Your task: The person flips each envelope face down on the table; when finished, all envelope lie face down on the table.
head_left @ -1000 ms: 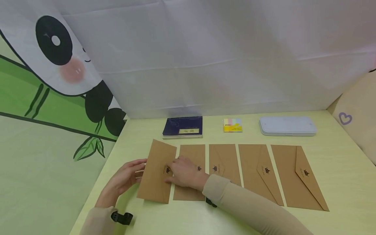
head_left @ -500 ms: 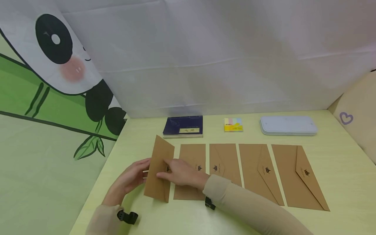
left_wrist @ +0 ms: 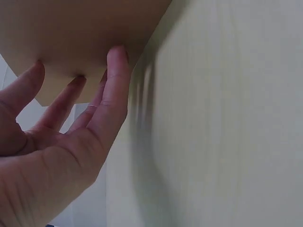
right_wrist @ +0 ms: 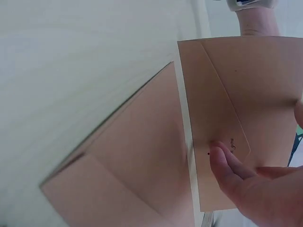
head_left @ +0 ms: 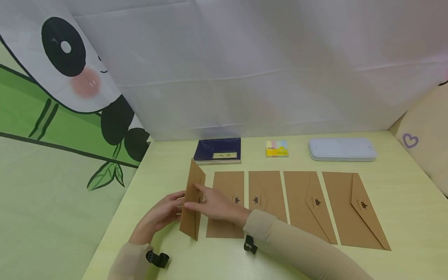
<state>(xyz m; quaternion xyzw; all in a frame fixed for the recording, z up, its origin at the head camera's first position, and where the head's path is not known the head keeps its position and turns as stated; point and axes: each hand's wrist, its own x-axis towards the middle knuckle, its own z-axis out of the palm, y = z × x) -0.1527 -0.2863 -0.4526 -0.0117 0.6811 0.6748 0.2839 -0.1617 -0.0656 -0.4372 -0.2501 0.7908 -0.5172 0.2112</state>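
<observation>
A brown kraft envelope (head_left: 192, 217) with a pointed flap stands almost on edge at the left of the row. My left hand (head_left: 164, 214) is behind it; in the left wrist view its thumb and extended fingertips touch the envelope's plain side. From the front, my right hand (head_left: 217, 204) reaches across, its thumb and fingers spread on the flap side over the printed mark. In the right wrist view, its fingertips rest by the flap point and the thumb near the far edge. More envelopes, a second (head_left: 225, 182), a third (head_left: 271, 181), and others, lie flat rightward.
Farther right lie a fourth envelope (head_left: 297, 194) and a fifth (head_left: 339, 198). Along the back are a dark blue book (head_left: 210, 149), a yellow sticky-note pack (head_left: 277, 151) and a pale flat case (head_left: 343, 149). A white cloth (head_left: 245, 77) hangs behind the table (head_left: 395, 167).
The left envelope has turned from facing the camera to nearly edge-on, shifting slightly right. My left hand moved right behind it, and my right thumb now lies across its front.
</observation>
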